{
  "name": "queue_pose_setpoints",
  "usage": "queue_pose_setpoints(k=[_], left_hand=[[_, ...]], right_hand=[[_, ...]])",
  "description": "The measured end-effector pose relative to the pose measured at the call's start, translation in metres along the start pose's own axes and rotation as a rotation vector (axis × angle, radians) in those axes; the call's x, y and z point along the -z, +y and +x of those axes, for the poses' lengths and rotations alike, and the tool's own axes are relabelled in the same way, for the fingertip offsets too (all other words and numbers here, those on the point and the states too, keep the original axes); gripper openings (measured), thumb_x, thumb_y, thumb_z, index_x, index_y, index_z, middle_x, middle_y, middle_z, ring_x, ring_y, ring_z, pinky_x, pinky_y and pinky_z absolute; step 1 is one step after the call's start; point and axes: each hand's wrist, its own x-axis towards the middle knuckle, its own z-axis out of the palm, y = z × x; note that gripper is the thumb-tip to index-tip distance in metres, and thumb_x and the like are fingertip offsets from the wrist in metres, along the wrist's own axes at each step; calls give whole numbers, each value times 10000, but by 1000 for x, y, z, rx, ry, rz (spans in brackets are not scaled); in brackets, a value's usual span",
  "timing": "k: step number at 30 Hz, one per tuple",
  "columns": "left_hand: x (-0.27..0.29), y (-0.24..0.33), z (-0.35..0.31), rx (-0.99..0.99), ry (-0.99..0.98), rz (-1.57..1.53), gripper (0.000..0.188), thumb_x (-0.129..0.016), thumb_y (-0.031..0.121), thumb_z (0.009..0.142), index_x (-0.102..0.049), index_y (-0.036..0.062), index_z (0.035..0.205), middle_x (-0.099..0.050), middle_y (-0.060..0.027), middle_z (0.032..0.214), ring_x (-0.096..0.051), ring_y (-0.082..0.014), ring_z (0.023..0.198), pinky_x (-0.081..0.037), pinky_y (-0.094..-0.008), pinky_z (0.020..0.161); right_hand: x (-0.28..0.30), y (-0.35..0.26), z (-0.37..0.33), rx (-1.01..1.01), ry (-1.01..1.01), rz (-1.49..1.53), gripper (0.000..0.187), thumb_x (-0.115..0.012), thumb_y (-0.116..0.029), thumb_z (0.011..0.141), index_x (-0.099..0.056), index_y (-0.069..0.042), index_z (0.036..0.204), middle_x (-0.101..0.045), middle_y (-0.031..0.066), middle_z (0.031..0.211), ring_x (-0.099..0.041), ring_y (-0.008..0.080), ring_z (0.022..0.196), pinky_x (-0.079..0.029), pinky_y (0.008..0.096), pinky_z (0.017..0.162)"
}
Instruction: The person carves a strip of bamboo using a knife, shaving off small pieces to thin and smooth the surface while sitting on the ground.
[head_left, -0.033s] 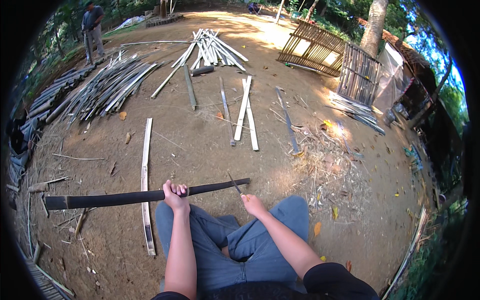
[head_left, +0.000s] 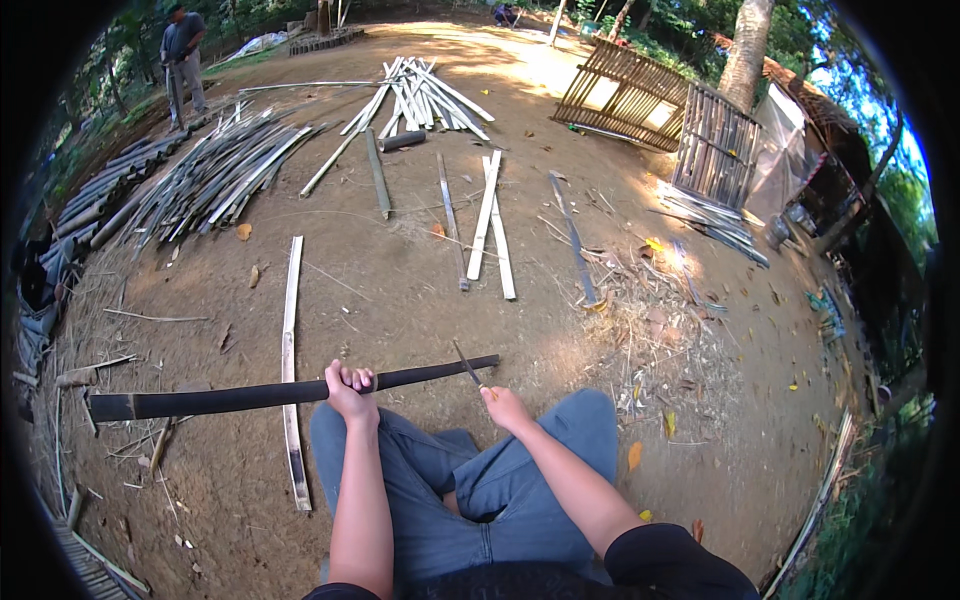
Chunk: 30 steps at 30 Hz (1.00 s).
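Observation:
My left hand [head_left: 351, 390] is closed around a long dark bamboo strip [head_left: 230, 397], which lies crosswise in front of my bent knees. The strip's wide end reaches far left and its narrow end points right. My right hand [head_left: 506, 408] is wrapped round the handle of a knife [head_left: 467, 362]. The knife's thin blade points up and left, and it crosses or touches the strip close to its narrow end; which of the two I cannot tell. Beneath the strip, a pale split bamboo length [head_left: 291, 345] lies on the dirt, running away from me.
Several split pieces lie ahead, including a pale slat [head_left: 486, 222] and a dark strip [head_left: 573, 238]. Beyond are a dark bamboo pile [head_left: 215, 180] and a pale slat pile [head_left: 420, 95]. Shavings [head_left: 655, 345] litter the right. Slatted bamboo panels [head_left: 625, 95] stand behind; a person [head_left: 184, 60] stands far left.

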Motion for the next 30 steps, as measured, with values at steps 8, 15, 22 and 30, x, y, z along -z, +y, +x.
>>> queue_pose_setpoints(k=[8, 15, 22, 30], left_hand=[[-9, -7, -5, 18, -55, 7, 381, -536, 279, 891, -319, 161, 601, -283, 14, 503, -365, -159, 455, -404, -354, 597], [4, 1, 1, 8, -74, 2, 375, -506, 258, 909, -325, 149, 600, -290, 1, 495, -360, -162, 467, -415, -363, 621], [2, 2, 0, 1, -50, 18, 375, -527, 272, 885, -319, 152, 597, -294, 5, 503, -360, -164, 468, -414, -371, 625], [0, -4, 2, 16, -55, 18, 367, -517, 242, 885, -310, 150, 596, -281, 2, 514, -358, -168, 484, -415, -377, 630]], right_hand=[[-5, 17, 10, 48, 130, 56, 441, -480, -424, 959, -611, -17, 853, -638, 215, 791, -623, 407, 793, -464, 476, 707], [14, -80, -36, 106, -27, -26, 394, -499, -442, 939, -670, -87, 950, -672, 211, 857, -645, 416, 869, -493, 494, 741], [26, -91, -18, 51, -8, -180, 394, -483, -425, 941, -673, -96, 1048, -675, 227, 1018, -644, 428, 957, -503, 522, 834], [23, -38, 2, -33, -5, -235, 395, -476, -414, 944, -668, -82, 1037, -680, 230, 972, -652, 412, 951, -510, 511, 818]])
